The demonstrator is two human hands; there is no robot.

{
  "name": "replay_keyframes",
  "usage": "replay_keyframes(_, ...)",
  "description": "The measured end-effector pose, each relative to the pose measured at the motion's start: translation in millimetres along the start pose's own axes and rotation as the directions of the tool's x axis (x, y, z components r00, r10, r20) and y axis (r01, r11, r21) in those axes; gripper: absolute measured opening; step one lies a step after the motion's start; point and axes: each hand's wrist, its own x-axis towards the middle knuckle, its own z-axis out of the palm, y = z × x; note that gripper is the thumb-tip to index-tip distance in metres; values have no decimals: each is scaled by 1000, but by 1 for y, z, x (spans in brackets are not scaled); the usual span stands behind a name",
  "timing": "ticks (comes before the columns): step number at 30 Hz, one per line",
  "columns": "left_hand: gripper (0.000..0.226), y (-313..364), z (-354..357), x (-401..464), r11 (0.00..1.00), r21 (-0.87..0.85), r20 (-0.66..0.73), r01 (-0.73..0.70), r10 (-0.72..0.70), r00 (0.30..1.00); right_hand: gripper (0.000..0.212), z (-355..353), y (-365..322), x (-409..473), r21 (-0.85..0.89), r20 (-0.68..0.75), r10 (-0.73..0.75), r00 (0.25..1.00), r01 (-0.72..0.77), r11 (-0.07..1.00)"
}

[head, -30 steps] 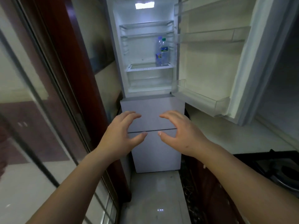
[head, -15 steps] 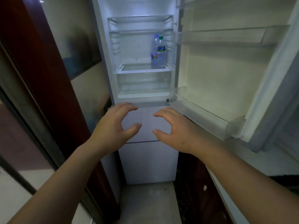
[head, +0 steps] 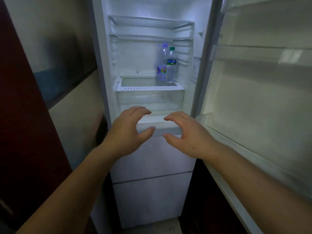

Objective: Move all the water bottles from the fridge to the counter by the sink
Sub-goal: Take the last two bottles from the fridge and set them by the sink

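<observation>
The white fridge (head: 152,157) stands open straight ahead, lit inside. Two clear water bottles stand side by side on the glass shelf (head: 148,88) at its right: one with a purple cap and colourful label (head: 161,65), one with a green cap and blue label (head: 171,66). My left hand (head: 130,130) and my right hand (head: 187,132) are held out in front of the fridge's lower sill, below the shelf. Both are empty, with fingers curled and apart, well short of the bottles.
The open fridge door (head: 261,98) with its transparent racks fills the right side. A dark red door frame (head: 25,132) and a wall (head: 70,107) close off the left. Two shut drawers of the fridge lie below my hands. A strip of floor (head: 152,229) shows at the bottom.
I have come closer to the fridge, which now fills more of the view. Both hands have risen from in front of the drawers to the sill, still empty and apart.
</observation>
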Motion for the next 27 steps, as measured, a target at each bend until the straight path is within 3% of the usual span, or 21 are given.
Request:
replay_keyframes(12, 56, -77, 31, 108, 995, -101, -20, -21, 19, 1000, 46, 16, 33, 109, -57, -115, 61, 992, -68, 996)
replay_keyframes(16, 49, -91, 46, 138, 990, -139, -52, -3, -4, 999, 48, 16, 52, 139, -58, -94, 88, 992, -94, 994)
replay_keyframes(27, 45, -107, 75, 224, 1000, 24, -50, -16, 17, 999, 46, 16, 116, 230, -2, -144, 99, 985, -101, 995)
